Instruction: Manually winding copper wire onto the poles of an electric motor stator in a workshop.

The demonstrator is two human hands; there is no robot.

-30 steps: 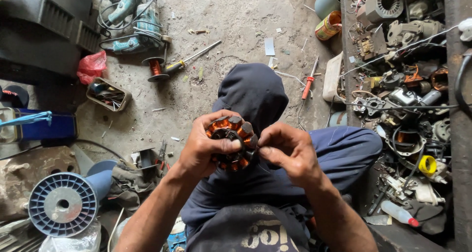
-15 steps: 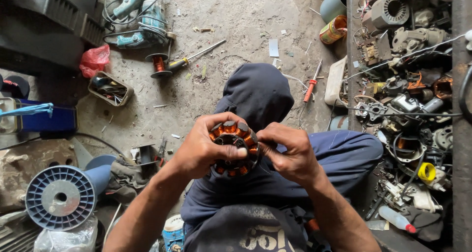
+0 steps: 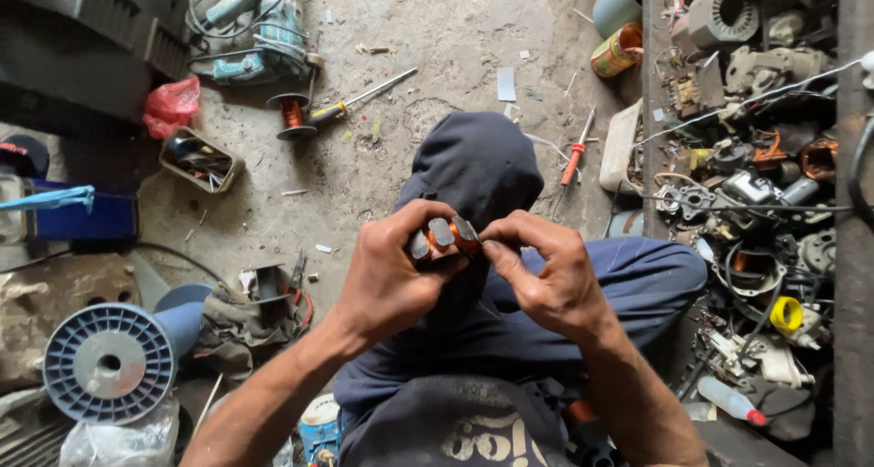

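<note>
Head view: both hands (image 3: pixel 473 271) clamped on round copper-wound stator (image 3: pixel 443 235) w/ grey metal edge.

Dusty grey concrete floor (image 3: pixel 455 57) strewn with scraps under flat daylight. Blue plastic spool (image 3: pixel 109 362) at lower left, red bag (image 3: pixel 171 105) beside dark crates (image 3: pixel 86 21), metal parts heap (image 3: pixel 756 185) along the right.

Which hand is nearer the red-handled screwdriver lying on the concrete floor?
Right. The right hand sits just below the red-handled screwdriver, pinching the copper-wound stator. The left hand grips the stator farther to the left.
</note>
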